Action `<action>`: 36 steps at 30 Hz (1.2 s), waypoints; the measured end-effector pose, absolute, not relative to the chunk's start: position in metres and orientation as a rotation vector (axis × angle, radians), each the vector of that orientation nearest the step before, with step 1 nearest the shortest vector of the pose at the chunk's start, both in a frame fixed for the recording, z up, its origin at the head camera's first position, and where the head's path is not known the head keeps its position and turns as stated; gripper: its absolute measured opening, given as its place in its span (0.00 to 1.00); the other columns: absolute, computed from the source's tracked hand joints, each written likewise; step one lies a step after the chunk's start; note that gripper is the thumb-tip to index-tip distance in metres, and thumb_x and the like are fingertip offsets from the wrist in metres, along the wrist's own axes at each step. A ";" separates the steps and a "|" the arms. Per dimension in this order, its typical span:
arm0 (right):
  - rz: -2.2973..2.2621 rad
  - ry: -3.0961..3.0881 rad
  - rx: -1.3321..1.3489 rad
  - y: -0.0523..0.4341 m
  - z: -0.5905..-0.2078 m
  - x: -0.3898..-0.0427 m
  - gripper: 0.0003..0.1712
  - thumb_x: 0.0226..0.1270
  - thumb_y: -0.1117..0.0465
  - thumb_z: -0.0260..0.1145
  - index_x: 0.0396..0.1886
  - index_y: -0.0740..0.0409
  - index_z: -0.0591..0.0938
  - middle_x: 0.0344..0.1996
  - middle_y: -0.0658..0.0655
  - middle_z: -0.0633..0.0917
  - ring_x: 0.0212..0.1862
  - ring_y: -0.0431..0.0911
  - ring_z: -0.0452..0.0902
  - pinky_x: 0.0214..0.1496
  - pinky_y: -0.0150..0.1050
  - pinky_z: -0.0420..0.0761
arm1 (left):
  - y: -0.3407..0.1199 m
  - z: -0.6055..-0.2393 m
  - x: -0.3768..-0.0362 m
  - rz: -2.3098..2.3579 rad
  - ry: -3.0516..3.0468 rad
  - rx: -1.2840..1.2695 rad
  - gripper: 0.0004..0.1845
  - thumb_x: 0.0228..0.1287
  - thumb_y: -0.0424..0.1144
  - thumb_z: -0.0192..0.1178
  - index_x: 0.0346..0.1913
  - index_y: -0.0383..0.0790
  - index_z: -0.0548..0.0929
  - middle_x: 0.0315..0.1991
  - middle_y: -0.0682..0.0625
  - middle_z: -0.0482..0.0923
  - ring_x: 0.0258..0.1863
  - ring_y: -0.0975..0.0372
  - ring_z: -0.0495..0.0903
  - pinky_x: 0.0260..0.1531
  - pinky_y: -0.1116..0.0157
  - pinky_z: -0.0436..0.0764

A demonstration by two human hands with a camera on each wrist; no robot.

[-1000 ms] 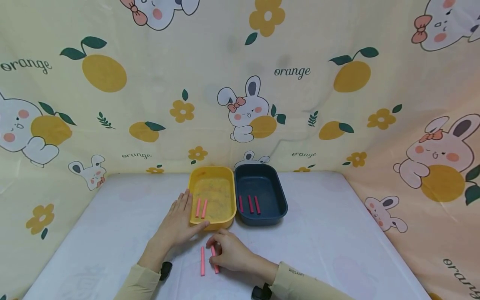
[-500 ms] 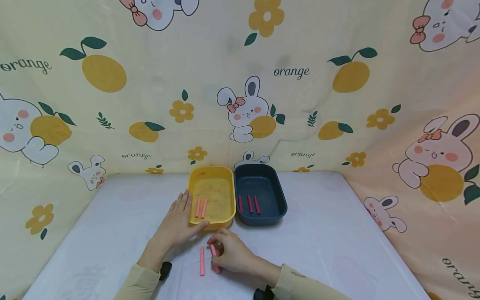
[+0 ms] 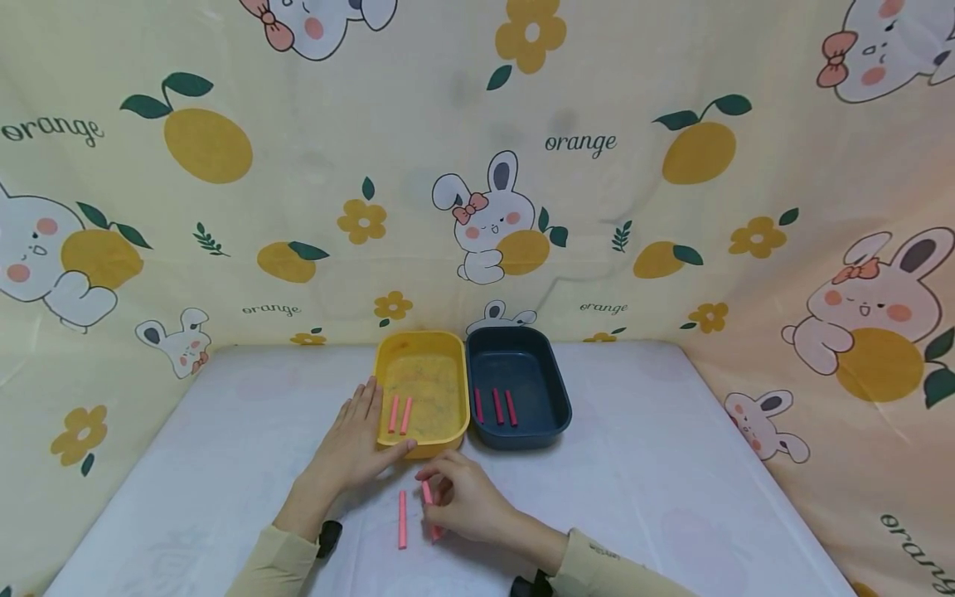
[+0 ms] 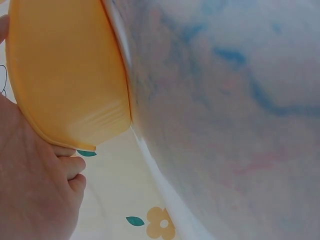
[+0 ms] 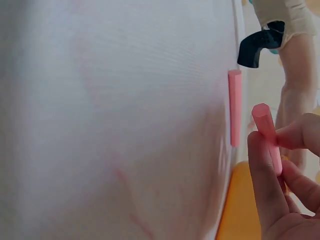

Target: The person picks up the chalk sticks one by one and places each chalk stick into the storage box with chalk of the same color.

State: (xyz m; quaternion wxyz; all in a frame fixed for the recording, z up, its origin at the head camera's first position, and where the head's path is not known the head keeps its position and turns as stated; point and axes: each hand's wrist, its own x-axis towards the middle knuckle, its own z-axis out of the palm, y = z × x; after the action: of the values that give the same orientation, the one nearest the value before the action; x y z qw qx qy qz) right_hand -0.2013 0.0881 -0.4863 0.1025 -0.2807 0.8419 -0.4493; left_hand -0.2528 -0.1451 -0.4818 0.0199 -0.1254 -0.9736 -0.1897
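Note:
My right hand pinches a pink stick between thumb and fingers, its far end raised off the table; the right wrist view shows that stick held in my fingertips. A second pink stick lies flat on the table just left of it, also seen as the loose stick. My left hand rests with straight fingers along the left wall of the yellow tray, thumb at its near corner. The yellow tray holds two pink sticks.
A dark blue tray stands against the yellow one on its right and holds three pink sticks. The white table is walled by a printed yellow cloth at the back and both sides.
My right hand has tilted the pinched stick up, lifting its far end from the table. The left hand and the loose stick have stayed in place.

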 end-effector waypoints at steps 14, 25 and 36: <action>-1.548 2.483 -0.823 0.087 -0.471 -0.206 0.23 0.58 0.74 0.75 0.55 0.62 0.85 0.49 0.50 0.80 0.40 0.36 0.81 0.38 0.30 0.86 | -0.146 -0.483 -0.251 -0.604 -2.997 -0.417 0.62 0.67 0.70 0.60 0.81 0.25 0.46 0.84 0.33 0.39 0.83 0.41 0.42 0.80 0.43 0.49; -1.710 2.526 -0.887 0.087 -0.461 -0.213 0.24 0.57 0.76 0.72 0.56 0.65 0.84 0.52 0.57 0.82 0.42 0.47 0.86 0.40 0.38 0.89 | -0.148 -0.485 -0.252 -0.606 -2.983 -0.441 0.63 0.66 0.73 0.57 0.81 0.24 0.47 0.84 0.33 0.40 0.83 0.40 0.43 0.80 0.42 0.49; -1.776 2.575 -0.720 0.083 -0.457 -0.232 0.24 0.61 0.74 0.71 0.58 0.60 0.83 0.55 0.55 0.82 0.42 0.42 0.85 0.43 0.32 0.87 | -0.146 -0.483 -0.252 -0.611 -2.994 -0.423 0.62 0.67 0.71 0.59 0.81 0.25 0.46 0.84 0.33 0.40 0.83 0.41 0.43 0.80 0.42 0.50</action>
State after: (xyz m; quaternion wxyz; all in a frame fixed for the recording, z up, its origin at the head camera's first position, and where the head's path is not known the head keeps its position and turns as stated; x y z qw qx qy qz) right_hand -0.2316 0.0829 -0.4567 -0.0340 -0.2242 0.8018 -0.5529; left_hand -0.2521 -0.1458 -0.4833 0.0285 -0.1372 -0.9701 -0.1981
